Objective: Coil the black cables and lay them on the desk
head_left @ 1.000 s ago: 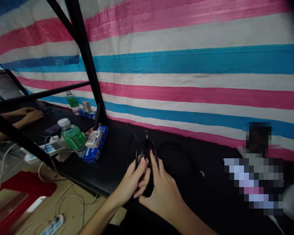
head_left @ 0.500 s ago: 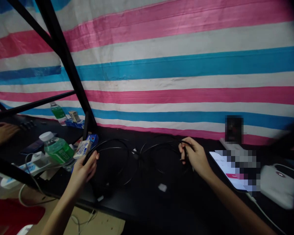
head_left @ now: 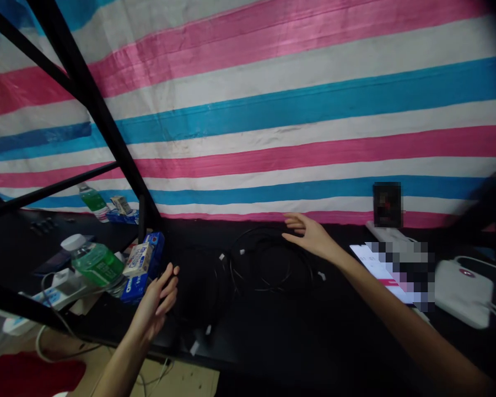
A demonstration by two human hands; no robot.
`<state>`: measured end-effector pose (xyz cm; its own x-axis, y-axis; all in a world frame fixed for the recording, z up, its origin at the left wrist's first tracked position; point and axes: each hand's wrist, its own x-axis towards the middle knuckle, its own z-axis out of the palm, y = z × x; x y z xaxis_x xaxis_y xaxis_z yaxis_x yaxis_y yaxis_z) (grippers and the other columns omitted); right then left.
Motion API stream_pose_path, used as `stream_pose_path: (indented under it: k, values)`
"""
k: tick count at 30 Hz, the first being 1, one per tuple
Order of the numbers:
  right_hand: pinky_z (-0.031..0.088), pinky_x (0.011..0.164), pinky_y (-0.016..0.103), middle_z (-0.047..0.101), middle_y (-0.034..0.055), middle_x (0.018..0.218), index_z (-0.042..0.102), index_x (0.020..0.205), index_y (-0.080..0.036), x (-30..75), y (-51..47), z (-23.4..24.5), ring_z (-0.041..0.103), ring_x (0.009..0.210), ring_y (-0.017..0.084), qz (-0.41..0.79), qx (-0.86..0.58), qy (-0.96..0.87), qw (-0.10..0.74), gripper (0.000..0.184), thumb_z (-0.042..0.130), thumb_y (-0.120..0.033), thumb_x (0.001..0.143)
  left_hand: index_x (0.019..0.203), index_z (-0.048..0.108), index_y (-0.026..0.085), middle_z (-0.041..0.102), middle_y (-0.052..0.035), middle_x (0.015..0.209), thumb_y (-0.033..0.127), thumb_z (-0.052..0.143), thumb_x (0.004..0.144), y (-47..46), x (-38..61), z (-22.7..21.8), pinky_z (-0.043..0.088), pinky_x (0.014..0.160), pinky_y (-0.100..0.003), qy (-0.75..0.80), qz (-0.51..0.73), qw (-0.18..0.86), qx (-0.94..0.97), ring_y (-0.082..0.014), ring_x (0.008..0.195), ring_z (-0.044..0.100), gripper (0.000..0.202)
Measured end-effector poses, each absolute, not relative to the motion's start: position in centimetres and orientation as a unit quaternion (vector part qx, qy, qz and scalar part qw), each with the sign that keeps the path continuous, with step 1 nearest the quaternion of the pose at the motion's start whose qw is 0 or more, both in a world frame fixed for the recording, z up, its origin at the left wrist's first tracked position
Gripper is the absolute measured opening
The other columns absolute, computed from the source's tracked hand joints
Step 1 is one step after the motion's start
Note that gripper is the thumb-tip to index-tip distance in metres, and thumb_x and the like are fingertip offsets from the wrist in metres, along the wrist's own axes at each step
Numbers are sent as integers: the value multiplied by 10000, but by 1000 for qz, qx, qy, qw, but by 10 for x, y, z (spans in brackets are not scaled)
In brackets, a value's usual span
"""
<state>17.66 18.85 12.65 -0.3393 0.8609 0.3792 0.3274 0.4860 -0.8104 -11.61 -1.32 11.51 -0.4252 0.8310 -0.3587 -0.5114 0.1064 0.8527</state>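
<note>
Black cable (head_left: 233, 269) lies in loose coils on the black tabletop (head_left: 273, 342), with small white tags on it. Its dark strands are hard to tell from the surface, mostly at the left. Above the far right side of the coils, my right hand (head_left: 312, 236) is open, thumb and fingers apart, holding nothing. My left hand (head_left: 159, 298) is at the left of the coils, beside a blue box (head_left: 134, 288). Its fingers are slightly bent and spread, with nothing seen in them.
A bottle of green liquid (head_left: 97, 264) and a white power strip (head_left: 45, 295) stand at the left near a black metal post (head_left: 103, 124). A lit phone or tablet (head_left: 367, 262) and a white device (head_left: 463, 292) lie at the right. Striped sheeting (head_left: 273, 121) hangs behind.
Both hands have let go of the black cable, which now rests on the table. My right hand has lifted slightly, and my left has lowered. Another person's hand at the far left has gone out of view.
</note>
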Motion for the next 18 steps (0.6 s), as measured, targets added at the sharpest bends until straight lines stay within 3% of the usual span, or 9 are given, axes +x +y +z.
stream_pose_path:
  k: [2, 3, 4, 6, 8, 10, 15, 18]
  values:
    - [463, 884, 449, 589, 88, 1097, 550, 1134, -218, 163, 157, 137, 587, 982, 232, 176, -355, -784, 477, 417, 625, -222, 724, 767, 514, 143, 241, 129, 400, 314, 438, 895, -12, -112, 114, 121, 273, -99, 538, 661, 507, 130, 19, 220, 170, 226]
    - [458, 889, 433, 594, 81, 1078, 557, 1132, -218, 154, 138, 138, 589, 962, 217, 139, -341, -792, 487, 366, 579, -209, 766, 766, 511, 142, 246, 127, 402, 294, 424, 902, -12, -111, 114, 120, 273, -95, 538, 663, 506, 121, 21, 219, 178, 222]
    - [471, 861, 401, 614, 63, 1003, 585, 1081, -220, 144, 119, 136, 602, 896, 194, 130, -314, -814, 472, 286, 535, -204, 800, 756, 504, 143, 253, 124, 402, 279, 405, 909, -12, -110, 114, 121, 270, -94, 534, 665, 508, 115, 19, 216, 189, 227]
    - [485, 822, 366, 630, 55, 958, 607, 1068, -220, 123, 89, 118, 606, 887, 194, 156, -270, -888, 337, 261, 514, -246, 825, 715, 482, 151, 260, 116, 392, 270, 367, 921, -12, -108, 115, 119, 254, -107, 524, 665, 520, 113, 6, 205, 199, 264]
    - [463, 871, 412, 599, 115, 1087, 520, 1235, -167, 104, 75, 89, 578, 997, 251, 173, -313, -908, 218, 480, 578, -321, 784, 704, 475, 157, 266, 112, 388, 277, 354, 923, -13, -105, 117, 134, 240, -120, 515, 665, 527, 123, -8, 198, 209, 278]
    - [431, 905, 447, 580, 161, 1147, 467, 1292, -119, 92, 75, 61, 549, 1067, 292, 157, -363, -905, 158, 545, 565, -317, 794, 728, 485, 158, 278, 110, 394, 261, 363, 919, -14, -102, 118, 148, 234, -120, 510, 667, 528, 130, -14, 199, 219, 249]
    - [488, 740, 314, 690, 90, 927, 575, 1164, -170, 86, 92, 47, 657, 866, 224, 162, -344, -917, 118, 312, 443, -239, 890, 694, 419, 178, 340, 95, 451, 158, 312, 920, -16, -102, 120, 156, 217, -117, 474, 689, 541, 90, -17, 221, 249, 251]
    - [491, 713, 295, 702, 80, 932, 605, 1115, -181, 95, 95, 65, 670, 862, 217, 154, -311, -926, 149, 280, 406, -220, 921, 619, 313, 195, 323, 94, 454, 153, 245, 937, -15, -109, 118, 181, 206, -130, 424, 701, 572, 41, -16, 213, 220, 328]
